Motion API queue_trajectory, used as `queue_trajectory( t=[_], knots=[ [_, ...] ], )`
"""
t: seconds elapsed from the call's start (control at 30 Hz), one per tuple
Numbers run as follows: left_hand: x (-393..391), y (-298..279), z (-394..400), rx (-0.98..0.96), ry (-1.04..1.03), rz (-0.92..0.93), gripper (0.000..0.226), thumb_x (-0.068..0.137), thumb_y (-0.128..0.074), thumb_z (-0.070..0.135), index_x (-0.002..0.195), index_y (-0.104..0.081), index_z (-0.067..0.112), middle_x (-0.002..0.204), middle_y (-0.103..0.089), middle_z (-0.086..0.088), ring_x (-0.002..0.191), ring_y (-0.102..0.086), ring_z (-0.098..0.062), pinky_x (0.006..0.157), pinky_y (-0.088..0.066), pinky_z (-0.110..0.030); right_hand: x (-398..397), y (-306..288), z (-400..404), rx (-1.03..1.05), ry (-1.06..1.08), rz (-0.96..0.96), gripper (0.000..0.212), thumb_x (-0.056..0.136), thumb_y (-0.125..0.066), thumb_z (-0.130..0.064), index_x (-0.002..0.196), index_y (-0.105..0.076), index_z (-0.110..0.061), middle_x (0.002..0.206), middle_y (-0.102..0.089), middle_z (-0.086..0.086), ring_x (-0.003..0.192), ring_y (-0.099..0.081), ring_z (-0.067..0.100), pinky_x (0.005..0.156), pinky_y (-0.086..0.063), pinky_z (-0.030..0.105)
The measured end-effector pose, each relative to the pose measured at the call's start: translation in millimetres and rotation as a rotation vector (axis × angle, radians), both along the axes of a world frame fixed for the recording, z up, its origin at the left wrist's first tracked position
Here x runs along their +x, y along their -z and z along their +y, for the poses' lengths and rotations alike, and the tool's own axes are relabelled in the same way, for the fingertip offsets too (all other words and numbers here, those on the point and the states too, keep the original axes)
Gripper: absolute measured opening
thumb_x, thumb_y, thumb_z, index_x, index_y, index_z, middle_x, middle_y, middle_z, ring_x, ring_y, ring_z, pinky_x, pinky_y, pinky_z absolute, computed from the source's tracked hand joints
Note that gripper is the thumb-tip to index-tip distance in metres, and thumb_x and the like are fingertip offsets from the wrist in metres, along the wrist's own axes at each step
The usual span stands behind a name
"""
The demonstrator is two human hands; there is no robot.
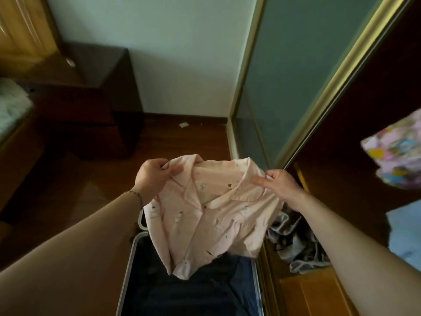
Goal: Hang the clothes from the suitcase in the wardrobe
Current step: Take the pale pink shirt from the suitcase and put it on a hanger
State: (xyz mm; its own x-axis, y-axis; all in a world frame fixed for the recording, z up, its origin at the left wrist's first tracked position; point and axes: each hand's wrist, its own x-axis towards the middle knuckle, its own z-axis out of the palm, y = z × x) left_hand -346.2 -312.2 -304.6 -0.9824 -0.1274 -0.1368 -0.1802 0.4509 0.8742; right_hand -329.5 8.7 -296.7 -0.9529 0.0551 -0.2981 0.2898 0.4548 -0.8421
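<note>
Two hands hold up a pale pink collared shirt [214, 215] above the open suitcase [136, 258]. The left hand [155, 176] pinches one shoulder by the collar, thumb over the cloth; the right hand [280, 183] pinches the other shoulder, fingers curled round the fabric. The shirt hangs creased between them, its hem dangling over the suitcase's dark blue lining. To the right, the wardrobe [364, 110] stands open past its sliding door [296, 71], with a bright patterned garment [396, 151] inside and a grey crumpled heap [296, 242] low down.
</note>
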Motion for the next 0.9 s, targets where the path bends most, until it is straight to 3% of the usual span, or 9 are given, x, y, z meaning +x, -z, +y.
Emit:
queue_trajectory(
  t=[0.1,0.17,0.3,0.47,0.53,0.63,0.7,0.8,0.9],
  knots=[
    [0.1,-71.8,-4.4,0.044,-0.004,0.060,0.030,0.079,-0.073,0.040,0.070,-0.067,0.012,0.064,-0.064,-0.005,0.063,-0.061,-0.022,0.055,-0.049,-0.036,-0.2,-75.6,-4.2,-0.009,-0.015,0.066,0.027,0.080,-0.075,-0.027,0.078,-0.066,-0.002,0.065,-0.064,0.002,0.050,-0.058,0.005,0.045,-0.040,0.015],
    [0.3,-113.3,-6.2,0.077,0.004,0.096,0.031,0.079,-0.074,0.041,0.065,-0.065,0.015,0.061,-0.061,0.000,0.060,-0.059,-0.018,0.054,-0.048,-0.031,0.2,-119.3,-5.6,-0.012,-0.018,0.090,0.035,0.080,-0.076,-0.027,0.086,-0.066,0.006,0.074,-0.068,0.011,0.062,-0.063,0.014,0.052,-0.046,0.020],
    [-2.0,-184.0,-13.2,0.117,0.014,0.170,0.032,0.075,-0.076,0.046,0.064,-0.068,0.017,0.061,-0.062,0.001,0.061,-0.058,-0.017,0.059,-0.050,-0.038,10.2,-203.0,-10.1,0.004,-0.014,0.163,0.048,0.079,-0.076,-0.030,0.095,-0.061,0.013,0.083,-0.067,0.017,0.074,-0.061,0.024,0.064,-0.046,0.031],
    [2.4,-261.9,-12.7,0.102,0.050,0.287,0.033,0.078,-0.075,0.038,0.076,-0.070,0.006,0.065,-0.057,-0.001,0.062,-0.049,-0.013,0.056,-0.040,-0.029,32.9,-290.3,-15.9,0.033,0.000,0.248,0.031,0.080,-0.074,-0.032,0.093,-0.070,-0.005,0.089,-0.074,0.008,0.085,-0.071,0.024,0.074,-0.054,0.032],
    [4.1,-289.5,-15.8,0.075,0.081,0.324,0.032,0.078,-0.075,0.036,0.069,-0.067,0.007,0.058,-0.052,0.007,0.059,-0.045,-0.013,0.055,-0.035,-0.030,45.4,-320.1,-16.4,0.043,0.033,0.304,0.054,0.074,-0.077,-0.044,0.097,-0.067,0.003,0.093,-0.072,0.017,0.089,-0.070,0.032,0.077,-0.055,0.038],
    [-0.5,-321.3,-21.4,0.006,0.112,0.368,0.033,0.073,-0.076,0.039,0.069,-0.067,0.008,0.059,-0.056,0.005,0.060,-0.048,-0.016,0.057,-0.038,-0.030,54.4,-354.8,-16.8,0.067,0.040,0.389,0.102,0.047,-0.075,-0.076,0.102,-0.060,0.010,0.100,-0.068,0.026,0.088,-0.067,0.039,0.077,-0.050,0.041],
    [1.1,-341.8,-22.4,-0.167,0.148,0.385,0.028,0.074,-0.075,0.038,0.071,-0.069,0.011,0.064,-0.062,0.001,0.064,-0.055,-0.020,0.059,-0.040,-0.030,60.6,-372.8,-16.5,0.057,0.041,0.432,0.109,0.040,-0.074,-0.080,0.100,-0.060,0.010,0.100,-0.067,0.028,0.081,-0.063,0.029,0.076,-0.045,0.037],
    [8.3,-368.0,-16.5,-0.248,0.198,0.375,0.025,0.078,-0.072,0.030,0.073,-0.068,0.006,0.060,-0.057,-0.002,0.058,-0.049,-0.019,0.053,-0.034,-0.029,73.3,-398.4,-18.0,0.068,0.089,0.488,0.094,0.053,-0.076,-0.070,0.098,-0.060,0.011,0.096,-0.067,0.029,0.080,-0.059,0.024,0.075,-0.043,0.035],
    [12.7,-380.5,-7.1,-0.108,0.184,0.333,0.020,0.081,-0.066,0.014,0.066,-0.062,0.001,0.052,-0.050,-0.003,0.050,-0.042,-0.018,0.044,-0.032,-0.022,78.4,-412.8,-12.2,0.087,0.135,0.501,0.056,0.076,-0.073,-0.047,0.096,-0.067,0.006,0.095,-0.071,0.020,0.082,-0.064,0.026,0.077,-0.047,0.036]
  ],
)
